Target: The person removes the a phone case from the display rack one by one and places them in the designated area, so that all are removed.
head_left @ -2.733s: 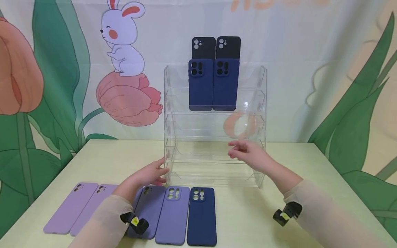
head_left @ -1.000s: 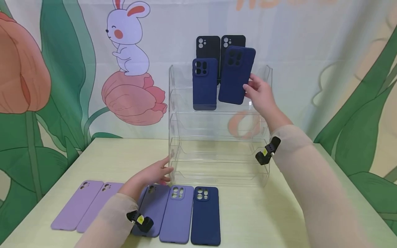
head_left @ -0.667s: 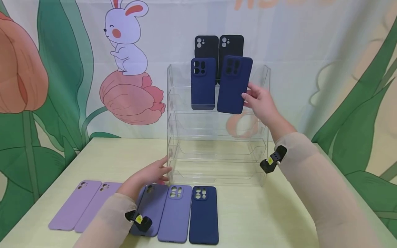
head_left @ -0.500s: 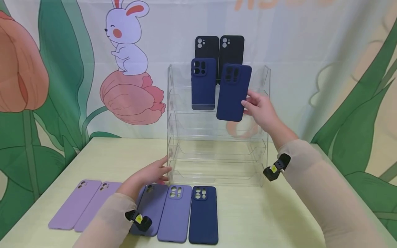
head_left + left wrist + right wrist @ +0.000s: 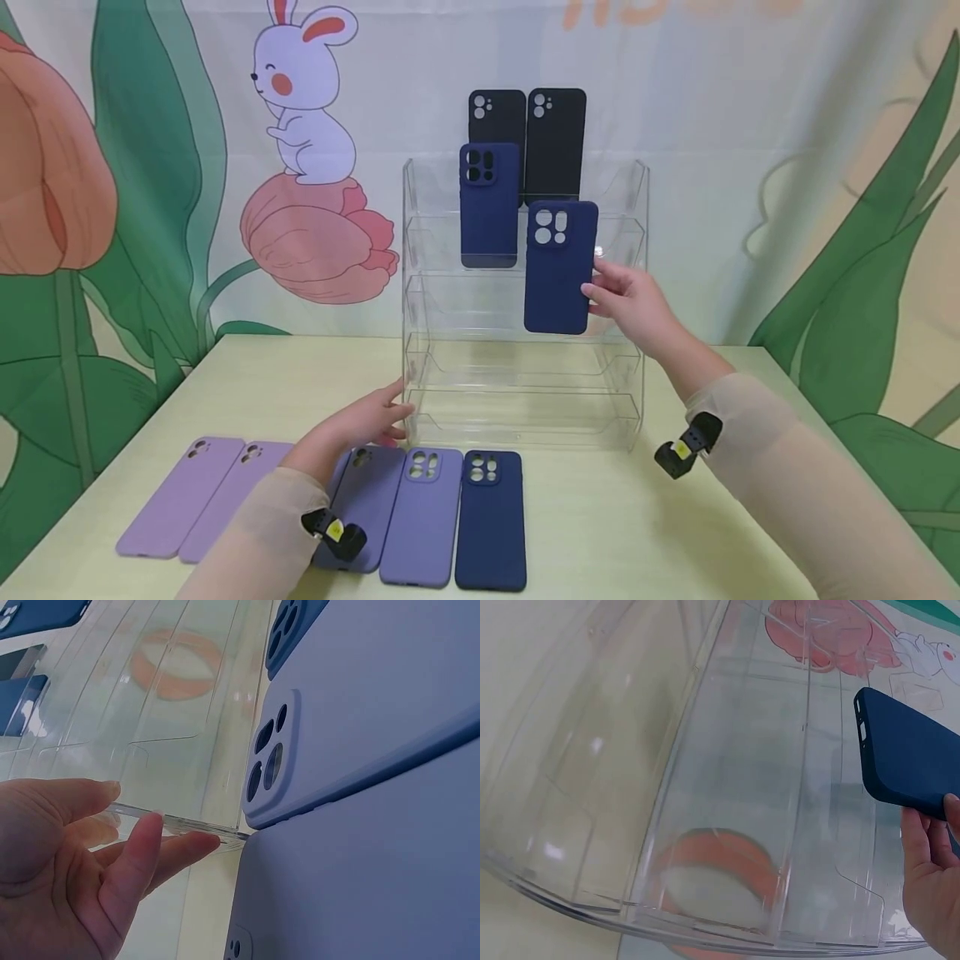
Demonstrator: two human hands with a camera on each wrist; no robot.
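My right hand [image 5: 633,304] pinches a dark blue phone case [image 5: 558,275] by its right edge. The case is upright in front of the middle tiers of a clear acrylic display rack [image 5: 525,390]. In the right wrist view, its bottom end [image 5: 907,750] faces the camera. My left hand [image 5: 367,421] grips the rack's lower left side panel, its thumb and fingers on either side of the panel edge in the left wrist view [image 5: 82,862]. Another dark blue case [image 5: 490,208] stands in the second tier. Behind it, two black cases [image 5: 555,146] stand in the top tier.
On the table [image 5: 585,517], a row of cases lies flat before the rack: lilac ones [image 5: 180,500] at left, then bluish-purple ones [image 5: 422,525], and a dark blue one [image 5: 491,529] at right. My left forearm covers part of the row. A printed curtain [image 5: 697,208] hangs behind.
My right hand reached up, took the right dark blue case out of the second tier, and has brought it down and forward. The left hand has stayed at the rack's side.
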